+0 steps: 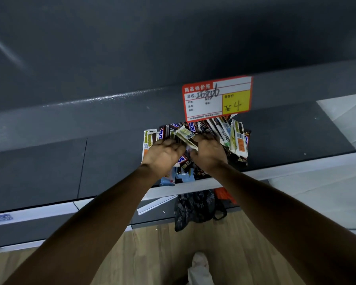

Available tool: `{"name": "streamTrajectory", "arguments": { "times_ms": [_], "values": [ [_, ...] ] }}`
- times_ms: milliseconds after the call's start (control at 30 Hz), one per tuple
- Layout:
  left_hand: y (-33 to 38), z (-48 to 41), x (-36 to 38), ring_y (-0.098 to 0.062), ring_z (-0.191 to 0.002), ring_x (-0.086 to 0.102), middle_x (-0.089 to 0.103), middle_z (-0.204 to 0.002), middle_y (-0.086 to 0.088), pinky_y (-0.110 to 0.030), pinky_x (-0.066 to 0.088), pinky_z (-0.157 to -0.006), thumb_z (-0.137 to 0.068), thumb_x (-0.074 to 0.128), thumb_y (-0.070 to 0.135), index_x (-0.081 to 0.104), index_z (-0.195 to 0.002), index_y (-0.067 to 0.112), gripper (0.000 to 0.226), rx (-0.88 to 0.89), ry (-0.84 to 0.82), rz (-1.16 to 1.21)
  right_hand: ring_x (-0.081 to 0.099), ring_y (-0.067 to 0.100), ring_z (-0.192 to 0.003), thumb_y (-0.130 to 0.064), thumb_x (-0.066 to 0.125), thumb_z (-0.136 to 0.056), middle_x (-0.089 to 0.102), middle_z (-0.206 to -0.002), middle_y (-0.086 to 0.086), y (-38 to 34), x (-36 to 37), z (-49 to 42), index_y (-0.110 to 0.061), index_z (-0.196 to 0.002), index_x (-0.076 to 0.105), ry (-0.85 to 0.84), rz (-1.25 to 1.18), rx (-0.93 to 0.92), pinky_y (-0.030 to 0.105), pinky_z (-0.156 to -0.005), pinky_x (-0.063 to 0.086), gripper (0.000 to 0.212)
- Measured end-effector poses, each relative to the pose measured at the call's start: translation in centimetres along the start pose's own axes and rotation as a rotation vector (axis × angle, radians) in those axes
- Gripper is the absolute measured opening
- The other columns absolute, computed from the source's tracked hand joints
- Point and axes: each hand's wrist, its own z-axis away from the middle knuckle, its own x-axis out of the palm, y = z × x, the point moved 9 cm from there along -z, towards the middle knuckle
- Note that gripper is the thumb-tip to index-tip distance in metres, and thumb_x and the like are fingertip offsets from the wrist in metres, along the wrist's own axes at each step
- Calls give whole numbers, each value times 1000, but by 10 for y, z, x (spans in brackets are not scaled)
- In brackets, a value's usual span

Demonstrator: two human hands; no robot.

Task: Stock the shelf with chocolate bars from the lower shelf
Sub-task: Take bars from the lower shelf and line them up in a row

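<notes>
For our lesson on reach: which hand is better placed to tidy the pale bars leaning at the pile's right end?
Probably the right hand. It lies beside the pale bars at that end; the left hand is further off and would have to cross over it.

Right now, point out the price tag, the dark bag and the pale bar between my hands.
price tag (216, 99): head view, its centre.
dark bag (195, 209): head view, patterned front.
pale bar (184, 137): head view, wrapper middle.

Left hand (162, 155) and right hand (209, 153) fingertips are disappearing among chocolate bars (237, 138); price tag (216, 97) is covering the far ones.
</notes>
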Motion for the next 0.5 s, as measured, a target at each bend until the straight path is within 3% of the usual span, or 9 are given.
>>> {"name": "streamTrajectory", "arguments": {
  "times_ms": [67, 133, 200, 267, 367, 500],
  "values": [
    [2, 8, -9, -21, -122, 44, 52, -129, -2, -30, 32, -99, -92, 46, 18, 38, -131, 18, 40, -17, 27, 29, 43, 30, -117, -32, 53, -87, 53, -120, 13, 0, -15, 11, -13, -118, 55, 49, -31, -8, 34, -94, 38, 37],
    [5, 18, -26, -22, -113, 54, 60, -120, -4, -31, 39, -94, -83, 58, 15, 49, -123, 15, 41, -13, 82, 40, 44, 31, -116, -30, 52, -87, 53, -121, 14, -3, -31, 23, -12, -120, 56, 100, -55, -24, 34, -94, 38, 38],
    [6, 31, -47, -21, -80, 66, 70, -89, -4, -27, 49, -74, -59, 81, 15, 65, -97, 13, 41, 6, 186, 75, 46, 32, -113, -30, 53, -86, 53, -118, 15, -8, -46, 36, -11, -119, 59, 152, -63, -35, 35, -91, 40, 37],
    [3, 45, -61, -20, -57, 64, 67, -69, 0, -22, 50, -59, -41, 89, 21, 68, -78, 16, 43, -7, 239, 105, 50, 35, -105, -35, 49, -85, 57, -110, 17, -15, -60, 49, -9, -110, 63, 198, -61, -44, 37, -85, 45, 39],
    [-3, 71, -77, -19, -51, 62, 66, -67, 2, -20, 48, -52, -39, 90, 36, 70, -78, 18, 47, -49, 302, 144, 54, 36, -94, -44, 35, -78, 59, -97, 18, -30, -80, 72, -6, -98, 65, 265, -93, -64, 38, -74, 51, 52],
    [-17, 106, -98, -27, -52, 60, 64, -73, -5, -27, 51, -52, -50, 89, 31, 70, -87, 14, 46, -107, 354, 310, 56, 36, -83, -37, 40, -77, 59, -87, 17, -52, -112, 106, -6, -88, 64, 401, -87, -119, 35, -64, 48, 41]
  ]
}}
